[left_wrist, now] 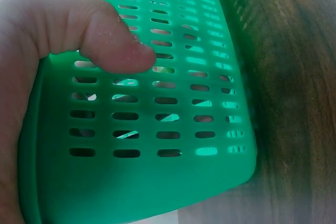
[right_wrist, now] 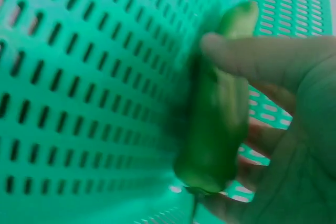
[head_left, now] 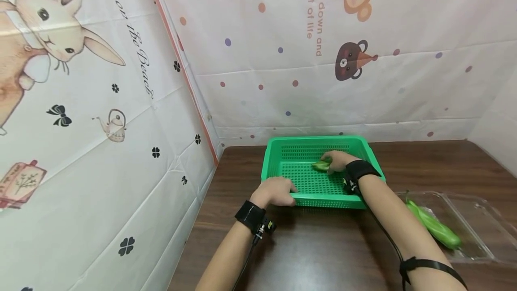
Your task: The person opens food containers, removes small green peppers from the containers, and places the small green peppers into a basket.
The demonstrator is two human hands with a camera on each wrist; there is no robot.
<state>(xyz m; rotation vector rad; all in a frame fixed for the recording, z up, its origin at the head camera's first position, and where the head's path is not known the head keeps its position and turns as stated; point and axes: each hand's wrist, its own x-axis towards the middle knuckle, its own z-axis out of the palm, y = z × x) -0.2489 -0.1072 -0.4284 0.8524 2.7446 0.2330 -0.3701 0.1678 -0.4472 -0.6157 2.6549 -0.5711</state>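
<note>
Green plastic: one basket (head_left: 323,197), rectangular, slotted in the walls and floor, standing upright on one dark wood-grain table (head_left: 315,246). Contents of the basket: we count one green pepper (right_wrist: 210,129) in sight, its thin stalk towards the lower edge of the right wrist view; whether it rests on the basket floor we cannot tell. Hands, two: the right hand (head_left: 339,160) reaches inside the basket, thumb and fingers bent round that pepper; the left hand (head_left: 276,191) grips the near left part of the basket rim, its thumb bent against the slotted wall, its other fingers largely hidden in the left wrist view. Clear plastic: one shallow container (head_left: 468,226), lying on the table to the right of the basket, near the right forearm, which covers part of it. Contents of the container: we see one long green vegetable (head_left: 436,228), lying aslant with a stalk at its far end; whether another lies under it we cannot tell. Black bands at the wrists, two, one to each arm; we add one black strap (head_left: 428,263) round the right forearm. Printed hangings behind: one rabbit (head_left: 52,26), one teapot (head_left: 115,125).
</note>
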